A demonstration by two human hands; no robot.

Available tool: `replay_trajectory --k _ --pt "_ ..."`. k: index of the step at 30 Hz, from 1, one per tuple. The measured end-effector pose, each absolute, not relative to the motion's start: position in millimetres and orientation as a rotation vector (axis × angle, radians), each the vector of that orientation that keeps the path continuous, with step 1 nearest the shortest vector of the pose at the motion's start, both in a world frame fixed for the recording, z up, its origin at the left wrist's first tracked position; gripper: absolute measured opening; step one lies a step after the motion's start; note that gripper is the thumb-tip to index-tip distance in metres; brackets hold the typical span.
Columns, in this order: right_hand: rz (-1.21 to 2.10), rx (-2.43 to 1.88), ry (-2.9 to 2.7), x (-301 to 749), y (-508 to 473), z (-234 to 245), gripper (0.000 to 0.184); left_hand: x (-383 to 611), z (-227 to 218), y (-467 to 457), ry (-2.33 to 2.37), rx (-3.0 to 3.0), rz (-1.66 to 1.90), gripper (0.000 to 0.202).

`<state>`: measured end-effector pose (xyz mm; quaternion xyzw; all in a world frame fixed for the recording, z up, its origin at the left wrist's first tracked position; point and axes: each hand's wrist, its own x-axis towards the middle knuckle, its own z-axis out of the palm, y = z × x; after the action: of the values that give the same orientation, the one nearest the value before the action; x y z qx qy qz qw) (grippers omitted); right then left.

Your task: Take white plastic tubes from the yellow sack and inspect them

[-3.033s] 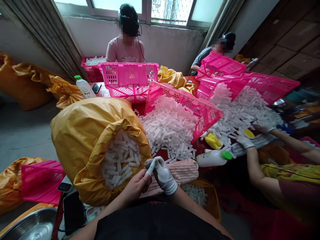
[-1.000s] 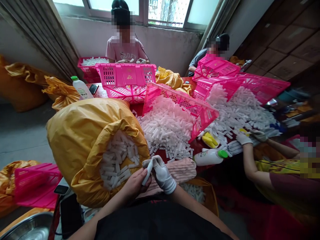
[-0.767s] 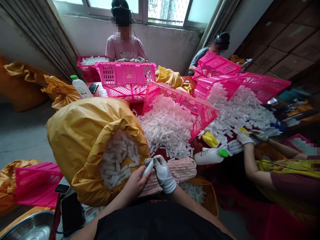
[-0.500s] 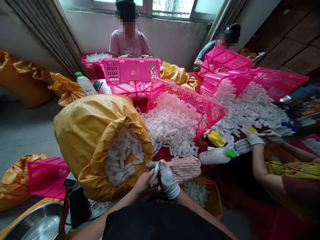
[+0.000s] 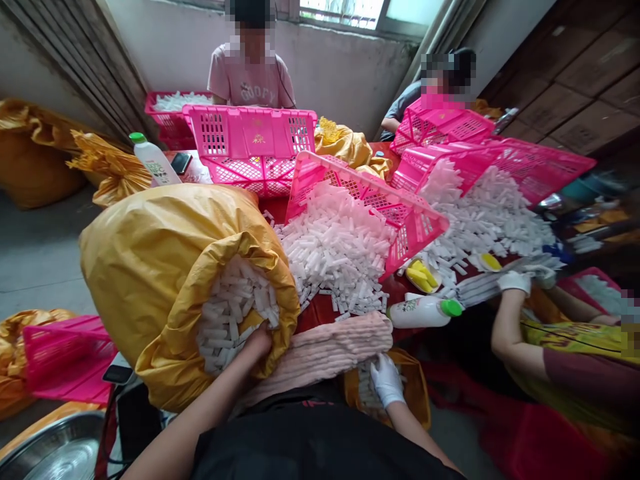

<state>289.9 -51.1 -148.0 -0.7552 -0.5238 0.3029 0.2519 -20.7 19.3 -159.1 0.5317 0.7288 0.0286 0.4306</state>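
My bare left hand [image 5: 258,343] is inside the mouth of a large yellow sack [image 5: 165,247], among small white tube-shaped pieces [image 5: 227,313]; its fingers are mostly hidden. In a white glove, my right hand [image 5: 387,381] hangs over a lower orange bag [image 5: 423,393] that also contains white pieces. The gloved fingers look loosely extended, with nothing visible in them. Between my hands a ribbed pink cloth [image 5: 330,347] lies along the table's near edge. Beyond it spreads a heap of white pieces [image 5: 340,247], spilling from a tipped pink basket [image 5: 420,230].
A white bottle with a green cap [image 5: 420,312] lies right of the cloth, near a dish of yellow pieces [image 5: 423,275]. Another bottle [image 5: 157,162] leans behind the sack. Co-workers sit across and at right, one with gloved hands [image 5: 515,283]. A metal basin [image 5: 60,450] stands lower left.
My hands were together in front of the sack, holding a white piece. They have parted: the left went into the sack, the right moved down and right to the lower bag.
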Motion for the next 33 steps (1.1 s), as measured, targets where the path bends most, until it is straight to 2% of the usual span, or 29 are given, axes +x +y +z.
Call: replay_trajectory --k 6,10,13,15,17,20,23,26,30,33 --pt "0.881 -2.018 -1.913 243 19 -176 0.034 -26 -159 20 1.846 1.517 -0.124 0.030" --pt "0.991 -1.899 -2.106 186 69 -197 0.025 -36 -148 10 1.751 1.687 -0.103 0.029" --pt "1.069 -1.857 -2.116 170 77 -197 0.014 -40 -134 1 1.603 1.719 0.066 0.033" --pt "1.111 -1.830 -2.095 171 71 -186 0.012 -39 -120 -6 1.516 1.621 0.215 0.036" --pt "1.193 -1.774 -1.945 174 61 -166 0.021 -35 -103 -12 1.465 1.507 0.343 0.039" --pt "1.518 -1.464 -1.306 171 47 -121 0.041 -25 -78 -19 1.411 1.427 0.497 0.041" --pt "1.688 -1.121 -0.794 159 37 -75 0.046 -15 -59 -22 1.302 1.411 0.582 0.041" --pt "1.622 -1.087 -0.739 147 29 -45 0.037 -6 -48 -24 1.162 1.250 0.584 0.045" --pt "1.561 -0.983 -0.937 144 14 -34 0.026 5 -43 -26 0.910 0.883 0.628 0.050" --pt "1.661 -0.937 -0.881 147 5 -36 0.035 13 -43 -30 0.792 0.737 0.687 0.042"
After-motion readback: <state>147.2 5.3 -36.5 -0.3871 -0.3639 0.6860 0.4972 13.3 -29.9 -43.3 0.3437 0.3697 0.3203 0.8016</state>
